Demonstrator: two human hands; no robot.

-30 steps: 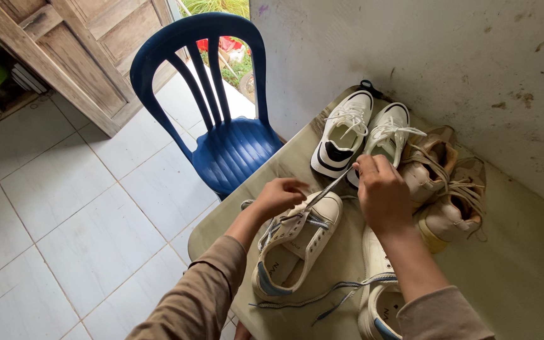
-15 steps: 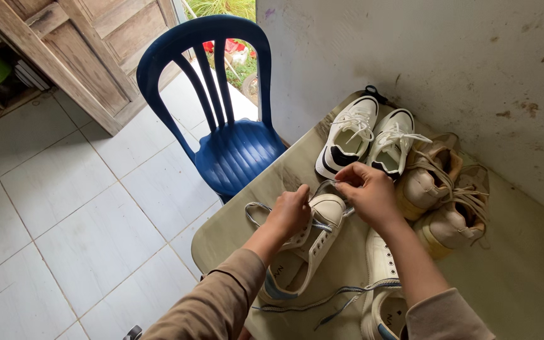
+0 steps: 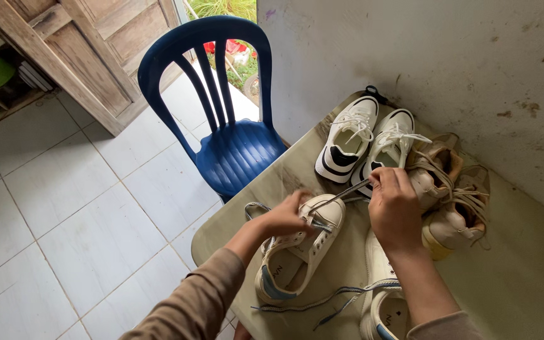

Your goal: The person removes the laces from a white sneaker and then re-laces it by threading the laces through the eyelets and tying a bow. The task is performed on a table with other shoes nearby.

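Left hand: the left hand [image 3: 284,217] rests on the toe end of a cream low-top sneaker with blue heel trim [image 3: 297,249], fingers curled and pressed down on its lacing, holding the shoe steady.
Right hand: the right hand [image 3: 395,208] is raised just beyond the toe of that sneaker, fingers closed in a pinch on the end of a grey-blue flat shoelace [image 3: 338,195].
Lace: it runs taut in a straight line from the left hand's fingers up to the right hand's pinch; another loop of it lies on the table just left of the left hand.
Sneaker position: it lies on the olive-green tabletop [image 3: 524,277], directly under the left hand, toe pointing away from the person.
Matching shoe: a second cream sneaker [image 3: 382,302] sits below the right wrist, its loose lace trailing toward the first shoe.
Beyond the hands: a white pair with black trim [image 3: 363,141] stands near the wall.
Right of the right hand: a worn beige pair [image 3: 445,195], just beside it.
Left of the table: a blue plastic chair [image 3: 228,126] on white floor tiles.
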